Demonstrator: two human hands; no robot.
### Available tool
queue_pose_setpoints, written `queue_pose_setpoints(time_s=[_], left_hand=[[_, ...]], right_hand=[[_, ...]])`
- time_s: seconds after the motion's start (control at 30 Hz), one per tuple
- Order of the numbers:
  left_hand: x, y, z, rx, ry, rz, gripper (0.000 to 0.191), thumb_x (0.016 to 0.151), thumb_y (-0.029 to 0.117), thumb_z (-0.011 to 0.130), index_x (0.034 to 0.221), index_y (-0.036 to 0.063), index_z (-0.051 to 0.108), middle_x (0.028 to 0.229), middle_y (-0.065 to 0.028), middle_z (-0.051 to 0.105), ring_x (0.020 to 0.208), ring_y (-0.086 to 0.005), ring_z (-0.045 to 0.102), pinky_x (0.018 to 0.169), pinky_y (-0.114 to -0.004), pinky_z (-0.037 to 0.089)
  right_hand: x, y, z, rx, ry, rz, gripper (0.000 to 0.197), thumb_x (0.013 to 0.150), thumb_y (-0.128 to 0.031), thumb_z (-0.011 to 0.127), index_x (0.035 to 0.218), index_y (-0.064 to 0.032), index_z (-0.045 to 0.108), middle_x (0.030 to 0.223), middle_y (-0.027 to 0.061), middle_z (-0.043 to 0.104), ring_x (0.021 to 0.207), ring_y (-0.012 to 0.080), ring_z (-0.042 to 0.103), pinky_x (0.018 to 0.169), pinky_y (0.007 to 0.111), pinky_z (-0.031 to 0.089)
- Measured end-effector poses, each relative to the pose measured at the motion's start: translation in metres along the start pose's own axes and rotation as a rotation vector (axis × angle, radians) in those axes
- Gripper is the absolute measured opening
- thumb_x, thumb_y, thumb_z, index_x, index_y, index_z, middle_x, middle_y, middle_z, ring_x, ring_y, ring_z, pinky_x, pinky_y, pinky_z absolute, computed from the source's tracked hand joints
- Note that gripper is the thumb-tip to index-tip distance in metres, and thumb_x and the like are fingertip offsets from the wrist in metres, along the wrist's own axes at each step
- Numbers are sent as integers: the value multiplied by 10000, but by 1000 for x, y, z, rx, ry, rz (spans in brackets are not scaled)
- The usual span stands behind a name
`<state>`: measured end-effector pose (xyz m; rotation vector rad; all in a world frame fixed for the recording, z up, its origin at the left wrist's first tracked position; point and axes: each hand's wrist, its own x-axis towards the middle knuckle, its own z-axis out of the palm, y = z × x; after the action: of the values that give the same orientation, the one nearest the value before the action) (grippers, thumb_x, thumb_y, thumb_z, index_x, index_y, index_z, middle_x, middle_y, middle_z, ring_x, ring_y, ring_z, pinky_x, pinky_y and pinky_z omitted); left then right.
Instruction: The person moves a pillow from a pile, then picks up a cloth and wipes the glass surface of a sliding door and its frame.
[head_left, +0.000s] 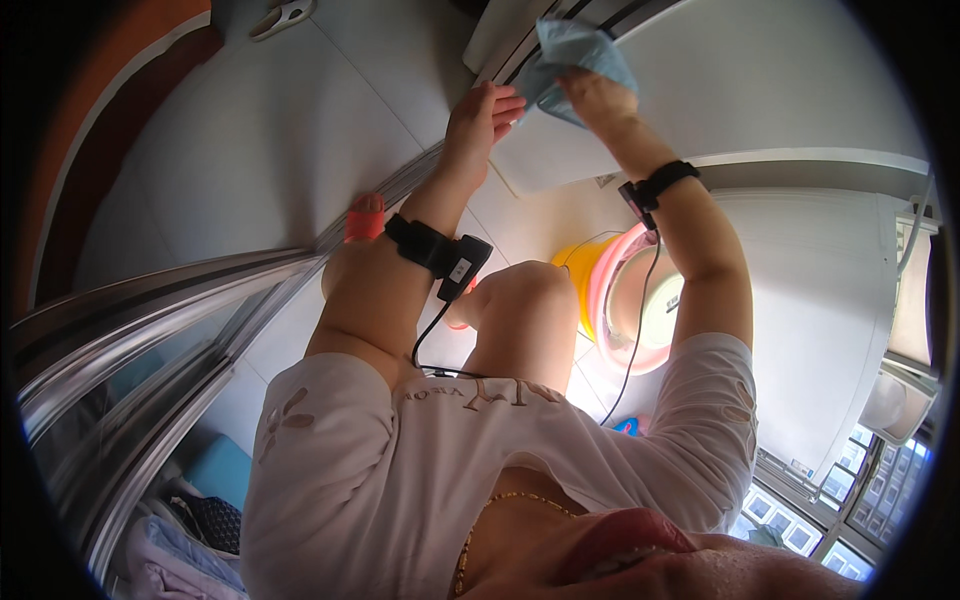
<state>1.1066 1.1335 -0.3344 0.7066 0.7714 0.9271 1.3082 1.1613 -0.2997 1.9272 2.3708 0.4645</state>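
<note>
My right hand (602, 101) grips a crumpled light blue cloth (589, 49), blurred by motion, against the edge of a large white panel (757, 82). Dark strips of a frame (517, 60) run behind the cloth. Just left of it, my left hand (484, 124) is raised with its fingers apart and nothing seen in it. Its fingertips come close to the cloth; whether they touch it I cannot tell. Each forearm wears a black strap with a small device, the left one (442, 255) and the right one (656, 187), each with a cable.
A yellow bucket (574, 262) and pink basin (600, 300) stand right of my knee. Left runs a metal-framed sliding glass door (165, 352), its track crossing the tiled floor (330, 120). A white slipper (283, 19) lies at the top. Folded fabric (176, 555) is lower left, windows (780, 517) lower right.
</note>
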Motion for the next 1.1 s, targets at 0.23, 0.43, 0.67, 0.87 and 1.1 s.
queue_pose_setpoints(time_s=[0.23, 0.43, 0.67, 0.87, 1.1], left_hand=[[0, -1, 1, 20, -7, 12, 474, 981, 422, 331, 1202, 41, 504, 1166, -95, 594, 1097, -167, 534, 958, -309, 357], [1, 3, 5, 1, -14, -7, 481, 982, 429, 328, 1199, 35, 501, 1166, -96, 591, 1091, -167, 536, 947, -301, 369], [-5, 7, -4, 11, 20, 19, 501, 981, 442, 325, 1215, 34, 498, 1171, -113, 586, 1100, -187, 532, 960, -321, 366], [-1, 6, 9, 22, -12, 26, 502, 984, 436, 315, 1216, 28, 496, 1169, -118, 585, 1107, -186, 531, 969, -325, 360], [-3, 6, 1, -12, 32, 13, 492, 982, 427, 326, 1212, 27, 496, 1173, -113, 586, 1094, -182, 537, 961, -319, 362]], right_hand=[[22, 40, -106, -225, 182, 155, 336, 892, -262, 469, 1050, -5, 615, 1081, 143, 619, 869, 291, 595, 776, 406, 464], [43, 30, -7, -300, 490, -137, 394, 890, -451, 504, 872, -73, 612, 793, 98, 627, 725, 234, 631, 627, 324, 524], [37, -30, 88, -451, 254, -238, 433, 945, -410, 399, 1175, -71, 539, 1137, 57, 609, 1113, 196, 525, 994, 338, 358], [39, -41, 255, 1343, -71, 258, 155, 909, -190, 459, 984, -153, 590, 882, -12, 607, 701, 104, 535, 583, 290, 471], [-5, -54, 173, 411, -331, 3, 217, 887, -156, 470, 1037, -81, 608, 987, 159, 643, 945, 307, 614, 744, 384, 494]])
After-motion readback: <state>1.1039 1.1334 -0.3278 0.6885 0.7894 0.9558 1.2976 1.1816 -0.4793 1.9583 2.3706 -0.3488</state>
